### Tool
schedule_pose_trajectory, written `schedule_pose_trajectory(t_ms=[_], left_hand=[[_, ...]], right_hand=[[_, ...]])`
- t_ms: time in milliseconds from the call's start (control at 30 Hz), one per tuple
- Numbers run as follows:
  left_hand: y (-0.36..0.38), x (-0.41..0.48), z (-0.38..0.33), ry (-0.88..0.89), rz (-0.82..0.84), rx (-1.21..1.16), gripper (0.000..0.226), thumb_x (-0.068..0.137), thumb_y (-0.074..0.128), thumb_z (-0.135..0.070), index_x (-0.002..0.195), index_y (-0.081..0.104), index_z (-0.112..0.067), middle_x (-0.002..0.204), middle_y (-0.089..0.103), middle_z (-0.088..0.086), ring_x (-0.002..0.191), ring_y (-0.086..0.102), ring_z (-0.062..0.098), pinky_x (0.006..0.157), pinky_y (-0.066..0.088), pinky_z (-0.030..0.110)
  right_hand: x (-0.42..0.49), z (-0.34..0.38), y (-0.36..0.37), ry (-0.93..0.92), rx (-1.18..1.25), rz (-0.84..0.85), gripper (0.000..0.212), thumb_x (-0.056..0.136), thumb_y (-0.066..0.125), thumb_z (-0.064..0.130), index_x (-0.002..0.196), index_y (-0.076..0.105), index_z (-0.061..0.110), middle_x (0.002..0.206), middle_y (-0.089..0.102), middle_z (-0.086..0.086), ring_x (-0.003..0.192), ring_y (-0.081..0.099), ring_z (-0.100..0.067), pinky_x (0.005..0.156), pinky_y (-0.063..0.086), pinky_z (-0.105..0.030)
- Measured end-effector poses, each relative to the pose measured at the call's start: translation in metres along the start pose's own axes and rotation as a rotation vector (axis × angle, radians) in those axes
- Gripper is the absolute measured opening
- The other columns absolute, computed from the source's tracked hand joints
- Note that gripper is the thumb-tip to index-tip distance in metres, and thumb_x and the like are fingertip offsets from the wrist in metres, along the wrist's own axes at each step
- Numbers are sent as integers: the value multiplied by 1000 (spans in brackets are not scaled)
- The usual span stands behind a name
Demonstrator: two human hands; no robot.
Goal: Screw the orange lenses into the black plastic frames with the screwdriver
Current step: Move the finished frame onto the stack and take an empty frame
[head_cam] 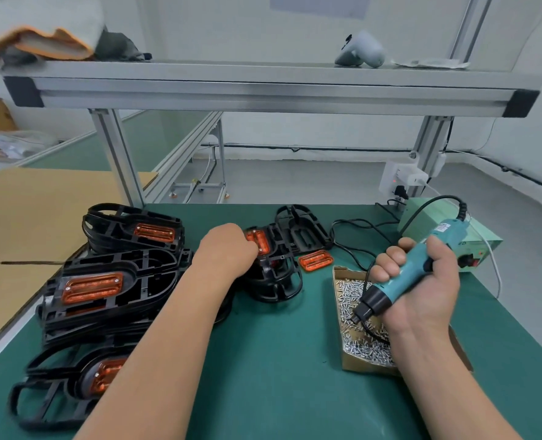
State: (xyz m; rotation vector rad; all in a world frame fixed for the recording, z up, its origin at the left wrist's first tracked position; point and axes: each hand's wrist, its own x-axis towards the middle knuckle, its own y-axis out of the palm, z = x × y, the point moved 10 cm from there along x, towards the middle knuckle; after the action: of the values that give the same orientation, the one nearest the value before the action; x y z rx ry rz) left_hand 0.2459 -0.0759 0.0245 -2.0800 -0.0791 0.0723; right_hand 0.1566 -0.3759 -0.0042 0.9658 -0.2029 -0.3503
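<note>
My left hand (228, 249) grips a black plastic frame (276, 274) with an orange lens (258, 241) set in it, tilted up off the green mat in the middle. My right hand (422, 281) is closed around a teal electric screwdriver (402, 277), whose black tip points down into a cardboard tray of small silver screws (358, 331). A loose orange lens (315, 260) lies on the mat between frame and tray. Behind it rests an empty black frame (304, 230). Several frames with lenses fitted are stacked at the left (111, 287).
A green power supply box (447, 236) stands at the right rear, its black cable (355, 236) looping across the mat. Aluminium shelf posts (117, 160) rise at the table's back. A cardboard sheet (41, 211) lies to the left. The table's left edge runs close to the stacks.
</note>
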Motion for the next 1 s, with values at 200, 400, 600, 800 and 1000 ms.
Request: schedule_pose_trajectory(t_ms=[200,400,600,800,1000], left_hand=[[-8,-6,3,-29,-68,64,13,101,48,-17,100,55,-7,108,56,20,69,60,32,57,40,36],[-24,-45,-43,226,-249,76,31,105,43,-9,131,60,-9,130,60,11,105,65,31,87,54,43],[46,-88,-97,424,240,-267,47,103,37,-5,132,68,-26,121,69,-4,95,68,14,80,57,33],[99,-106,-135,431,507,-458,54,92,43,12,129,71,-13,102,73,6,87,68,22,95,61,42],[109,-100,-138,418,387,-455,55,97,40,2,135,69,-27,126,73,-2,109,69,18,97,57,41]], right_hand=[[-1,1,0,1,14,-7,26,99,57,40,92,58,15,74,45,2,58,41,-12,51,39,-25],[1,1,-2,10,17,-9,26,97,60,40,93,59,15,75,45,2,58,40,-12,50,39,-25],[3,3,-1,20,13,19,28,97,59,43,93,59,15,74,43,3,57,38,-11,49,38,-24],[7,11,-1,16,42,39,29,97,57,45,91,59,16,72,41,4,56,37,-10,47,37,-23],[10,18,-7,-6,52,5,29,97,57,44,89,60,16,72,42,4,55,37,-11,48,36,-24]])
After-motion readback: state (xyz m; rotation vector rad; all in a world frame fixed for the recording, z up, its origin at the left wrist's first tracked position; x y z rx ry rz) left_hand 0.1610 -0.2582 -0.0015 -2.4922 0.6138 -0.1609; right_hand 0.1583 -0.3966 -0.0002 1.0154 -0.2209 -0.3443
